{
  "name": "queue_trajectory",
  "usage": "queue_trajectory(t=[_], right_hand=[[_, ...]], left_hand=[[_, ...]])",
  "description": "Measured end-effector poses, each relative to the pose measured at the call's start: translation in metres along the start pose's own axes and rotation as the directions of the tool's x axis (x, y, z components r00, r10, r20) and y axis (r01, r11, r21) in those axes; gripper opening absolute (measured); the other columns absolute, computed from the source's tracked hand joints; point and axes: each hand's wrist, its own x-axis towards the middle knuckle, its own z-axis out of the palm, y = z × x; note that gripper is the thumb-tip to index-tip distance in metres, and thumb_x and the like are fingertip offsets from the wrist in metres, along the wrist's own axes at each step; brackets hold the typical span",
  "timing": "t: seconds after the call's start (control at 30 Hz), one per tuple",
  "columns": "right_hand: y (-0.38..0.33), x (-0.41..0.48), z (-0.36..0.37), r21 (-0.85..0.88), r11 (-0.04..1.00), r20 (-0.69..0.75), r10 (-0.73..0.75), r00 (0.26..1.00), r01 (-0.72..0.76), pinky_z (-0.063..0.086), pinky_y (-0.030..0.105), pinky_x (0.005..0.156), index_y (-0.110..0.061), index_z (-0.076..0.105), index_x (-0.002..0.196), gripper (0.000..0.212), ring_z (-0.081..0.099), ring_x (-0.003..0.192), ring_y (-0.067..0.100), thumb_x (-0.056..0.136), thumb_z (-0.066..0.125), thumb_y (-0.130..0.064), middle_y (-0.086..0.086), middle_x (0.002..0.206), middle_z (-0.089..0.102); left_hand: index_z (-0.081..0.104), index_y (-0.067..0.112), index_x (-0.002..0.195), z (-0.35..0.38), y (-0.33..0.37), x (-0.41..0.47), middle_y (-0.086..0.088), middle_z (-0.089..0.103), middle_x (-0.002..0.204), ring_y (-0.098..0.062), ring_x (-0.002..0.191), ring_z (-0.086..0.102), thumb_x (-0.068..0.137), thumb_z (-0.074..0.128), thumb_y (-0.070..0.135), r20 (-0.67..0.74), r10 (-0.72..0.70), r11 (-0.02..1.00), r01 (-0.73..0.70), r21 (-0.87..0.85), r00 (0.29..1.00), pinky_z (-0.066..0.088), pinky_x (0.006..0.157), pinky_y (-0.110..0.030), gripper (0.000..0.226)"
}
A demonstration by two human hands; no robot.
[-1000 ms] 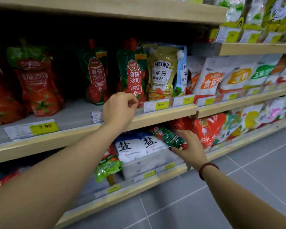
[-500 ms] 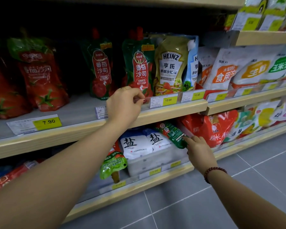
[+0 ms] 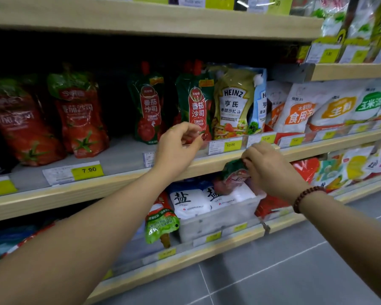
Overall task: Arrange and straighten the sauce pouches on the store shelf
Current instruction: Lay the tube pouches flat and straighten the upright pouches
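My right hand (image 3: 271, 170) grips a ketchup pouch (image 3: 233, 172) just under the shelf edge (image 3: 207, 164); it is not yet shelved. My left hand (image 3: 178, 146) curls before the standing pouches (image 3: 196, 102); pinching or not, I cannot tell. A fallen pouch (image 3: 161, 221) below my left wrist is also unsorted.

The right hand (image 3: 271, 172) is gripping a green-and-red sauce pouch (image 3: 233, 172) just in front of the middle shelf (image 3: 75, 194), above the salt bags (image 3: 189, 201). The left hand (image 3: 177, 148) is hovering with curled fingers at that shelf's front edge, before an upright ketchup pouch (image 3: 196, 102) that is standing against a Heinz pouch (image 3: 233, 102). Whether it is pinching anything is unclear.
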Motion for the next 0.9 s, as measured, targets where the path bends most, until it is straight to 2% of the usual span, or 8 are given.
queue_trajectory(t=[0.13,0.3,0.37,0.5,0.57,0.7,0.8,0.9], right_hand=[[-0.004,0.033,-0.041,0.034,0.999,0.005,-0.033,0.999,0.033,0.043,0.037,0.072,-0.002,0.057,0.089,0.012,0.051,0.085,0.027,0.091,0.049,-0.010,0.011,0.086,0.057],[-0.025,0.072,-0.091,0.179,0.977,0.016,-0.120,0.993,0.116,0.038,0.026,0.065,-0.005,0.063,0.085,0.006,0.053,0.071,0.018,0.085,0.059,-0.010,0.003,0.077,0.058],[-0.036,0.087,-0.105,0.211,0.966,-0.028,-0.147,0.989,0.150,0.036,0.024,0.063,-0.007,0.065,0.084,0.006,0.052,0.067,0.014,0.083,0.060,-0.009,0.001,0.075,0.059],[-0.051,0.115,-0.117,0.246,0.953,-0.088,-0.160,0.983,0.177,0.034,0.011,0.054,-0.007,0.064,0.080,0.006,0.047,0.058,0.004,0.084,0.060,-0.010,-0.003,0.068,0.055],[-0.055,0.126,-0.117,0.238,0.955,-0.092,-0.160,0.983,0.178,0.030,0.016,0.052,-0.006,0.063,0.081,0.007,0.046,0.061,0.009,0.084,0.059,-0.011,-0.001,0.071,0.055],[-0.062,0.144,-0.111,0.285,0.937,-0.144,-0.169,0.975,0.204,0.032,0.006,0.058,-0.010,0.062,0.087,0.006,0.048,0.070,0.009,0.086,0.057,-0.013,-0.001,0.082,0.058],[-0.066,0.147,-0.102,0.398,0.898,-0.245,-0.095,0.965,0.190,0.036,0.008,0.068,-0.020,0.057,0.105,0.021,0.052,0.085,0.006,0.084,0.062,-0.023,-0.006,0.099,0.058],[-0.081,0.131,-0.077,0.621,0.766,-0.399,0.123,0.909,0.169,0.046,0.016,0.078,-0.031,0.046,0.114,0.047,0.056,0.097,0.004,0.075,0.072,-0.028,-0.011,0.106,0.057]], left_hand=[[0.065,0.025,0.097,-0.002,0.003,-0.011,0.011,0.066,0.096,0.002,0.089,0.060,0.082,0.068,0.025,0.113,0.018,0.989,-0.001,-0.151,0.993,0.046,0.075,-0.008,0.015],[0.062,0.026,0.107,-0.006,0.010,-0.016,0.007,0.067,0.107,-0.009,0.102,0.063,0.068,0.078,0.034,0.374,-0.001,0.948,0.120,-0.293,0.927,0.052,0.088,-0.034,0.043],[0.062,0.030,0.105,-0.010,0.013,-0.016,0.009,0.071,0.101,-0.010,0.097,0.066,0.058,0.083,0.035,0.417,-0.014,0.924,0.171,-0.341,0.909,0.054,0.083,-0.031,0.052],[0.061,0.033,0.090,-0.026,0.014,-0.007,0.013,0.073,0.086,-0.002,0.083,0.068,0.059,0.086,0.014,0.312,-0.051,0.918,0.168,-0.359,0.949,0.055,0.071,-0.019,0.044],[0.061,0.032,0.087,-0.038,0.014,0.000,0.011,0.070,0.083,0.003,0.077,0.066,0.062,0.083,0.007,0.272,-0.062,0.942,0.146,-0.301,0.960,0.054,0.069,-0.017,0.041],[0.063,0.030,0.085,-0.062,0.014,0.013,0.016,0.071,0.074,0.005,0.071,0.066,0.065,0.082,0.009,0.268,-0.105,0.941,0.183,-0.285,0.958,0.048,0.055,-0.007,0.034],[0.063,0.031,0.087,-0.077,0.012,0.024,0.016,0.072,0.078,0.000,0.075,0.067,0.064,0.083,0.015,0.235,-0.156,0.936,0.219,-0.274,0.959,0.051,0.062,-0.015,0.035],[0.065,0.030,0.090,-0.086,0.010,0.031,0.007,0.072,0.086,-0.008,0.082,0.069,0.062,0.084,0.015,0.225,-0.183,0.936,0.240,-0.256,0.957,0.054,0.075,-0.028,0.037]])
